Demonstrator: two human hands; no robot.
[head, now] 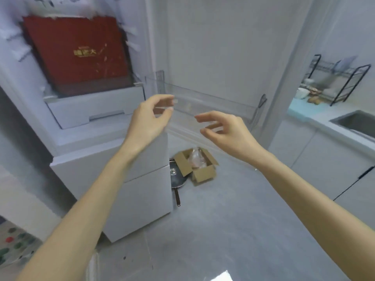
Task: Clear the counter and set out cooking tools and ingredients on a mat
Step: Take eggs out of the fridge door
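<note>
Two bare hands are raised in front of the one clear plastic door shelf [213, 98] of an open white refrigerator [142, 189]: the left hand [149, 120] and the right hand [227, 129] each have loosely curled fingers, thumb apart from the rest, holding nothing. One flat red box [79, 53] sits inside the refrigerator, while one open brown cardboard box [197, 169] and one dark frying pan [177, 179] lie touching on the floor. The pale grey counter [316, 120], well apart to the right, carries one black wire dish rack [343, 82] and one steel sink [357, 120].
</note>
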